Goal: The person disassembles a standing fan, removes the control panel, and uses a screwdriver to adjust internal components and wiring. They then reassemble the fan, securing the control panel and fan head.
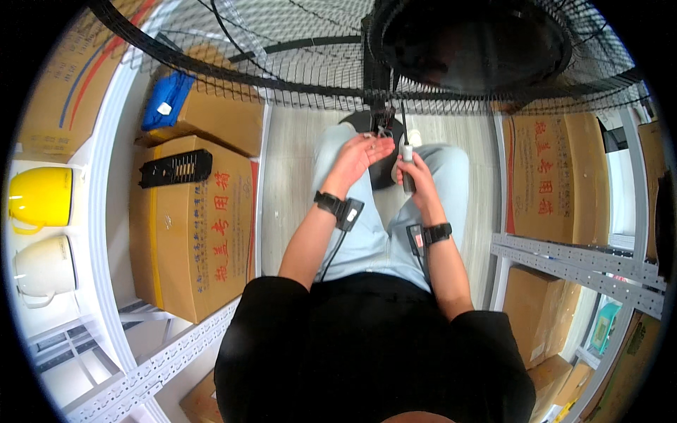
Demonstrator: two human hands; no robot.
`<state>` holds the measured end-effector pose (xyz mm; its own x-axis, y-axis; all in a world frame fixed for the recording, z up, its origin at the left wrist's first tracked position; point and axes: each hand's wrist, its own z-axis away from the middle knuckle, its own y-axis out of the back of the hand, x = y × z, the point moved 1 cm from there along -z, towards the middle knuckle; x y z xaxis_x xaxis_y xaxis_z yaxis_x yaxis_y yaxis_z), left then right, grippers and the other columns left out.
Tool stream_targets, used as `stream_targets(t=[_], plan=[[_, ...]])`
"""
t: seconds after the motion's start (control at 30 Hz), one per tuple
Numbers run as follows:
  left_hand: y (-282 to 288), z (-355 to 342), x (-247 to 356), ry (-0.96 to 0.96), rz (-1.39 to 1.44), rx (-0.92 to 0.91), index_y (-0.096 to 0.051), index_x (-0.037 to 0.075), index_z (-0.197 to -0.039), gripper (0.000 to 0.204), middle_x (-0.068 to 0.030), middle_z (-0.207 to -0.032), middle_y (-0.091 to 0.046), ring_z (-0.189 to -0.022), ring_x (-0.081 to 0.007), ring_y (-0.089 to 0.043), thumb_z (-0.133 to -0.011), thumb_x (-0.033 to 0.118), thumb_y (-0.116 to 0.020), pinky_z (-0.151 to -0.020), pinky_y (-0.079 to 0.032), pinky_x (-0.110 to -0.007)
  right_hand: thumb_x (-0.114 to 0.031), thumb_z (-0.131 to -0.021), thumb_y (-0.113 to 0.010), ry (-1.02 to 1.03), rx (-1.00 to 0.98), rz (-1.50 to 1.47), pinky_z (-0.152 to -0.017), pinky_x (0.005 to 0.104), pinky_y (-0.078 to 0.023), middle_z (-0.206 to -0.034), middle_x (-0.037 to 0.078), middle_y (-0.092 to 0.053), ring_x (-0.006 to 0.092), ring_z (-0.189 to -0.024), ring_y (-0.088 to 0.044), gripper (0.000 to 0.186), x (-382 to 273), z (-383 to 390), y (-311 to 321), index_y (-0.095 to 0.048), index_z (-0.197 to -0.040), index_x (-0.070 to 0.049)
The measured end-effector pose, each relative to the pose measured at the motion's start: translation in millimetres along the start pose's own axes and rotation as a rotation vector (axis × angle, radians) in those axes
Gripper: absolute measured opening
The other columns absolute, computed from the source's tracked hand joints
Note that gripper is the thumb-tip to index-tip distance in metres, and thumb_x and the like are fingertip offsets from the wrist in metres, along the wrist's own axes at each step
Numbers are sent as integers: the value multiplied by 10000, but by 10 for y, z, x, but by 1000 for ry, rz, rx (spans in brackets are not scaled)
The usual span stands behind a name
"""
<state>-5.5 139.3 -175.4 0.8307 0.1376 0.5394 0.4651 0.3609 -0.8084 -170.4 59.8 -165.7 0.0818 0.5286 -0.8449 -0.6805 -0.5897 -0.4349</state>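
A large black fan with a wire mesh guard (296,81) looms above my lap, its round dark hub (479,46) at the upper right. My left hand (358,156) is palm up below the fan's post (381,106), fingers stretched out; a tiny speck at the fingers is too small to name. Beside it, my right hand (419,182) is closed around the handle of a screwdriver (407,152), whose thin shaft points up toward the guard. Whether its tip touches the fan I cannot tell. A dark round base (386,173) shows between my legs.
On the left shelving stand cardboard boxes (190,240), a black slotted piece (176,169), a blue packet (167,100), a yellow mug (42,196) and a white mug (46,271). More boxes (550,180) and a perforated metal shelf rail (578,264) line the right side.
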Motion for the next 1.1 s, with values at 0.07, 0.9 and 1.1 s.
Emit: stream_targets(t=[0.07, 0.9, 1.1], plan=[[-7, -23, -7, -3, -15, -7, -480, -75, -1085, 189, -296, -1143, -578, -1088, -376, -591, -932, 36, -489, -965, -496, -432, -95, -869, -606, 49, -8, 95, -519, 221, -423, -713, 5, -562, 80, -596, -530, 175, 37, -28, 51, -544, -1027, -51], [-40, -101, 17, -123, -40, 21, -418, -62, -1080, 161, -302, -1215, -519, -1184, -381, -520, -954, 25, -467, -1048, -428, -442, -321, -772, -661, 151, 265, 900, -777, 420, -499, -908, 256, -661, 388, -893, -645, 463, -32, -805, 143, -613, -1070, 30], [-39, -114, 0, -168, -36, 36, -437, -81, -1097, 185, -292, -1214, -522, -1181, -363, -526, -961, 41, -465, -1051, -426, -431, -335, -774, -660, 161, 256, 942, -761, 420, -502, -881, 257, -663, 388, -873, -648, 463, 49, -936, 207, -617, -1058, 28]])
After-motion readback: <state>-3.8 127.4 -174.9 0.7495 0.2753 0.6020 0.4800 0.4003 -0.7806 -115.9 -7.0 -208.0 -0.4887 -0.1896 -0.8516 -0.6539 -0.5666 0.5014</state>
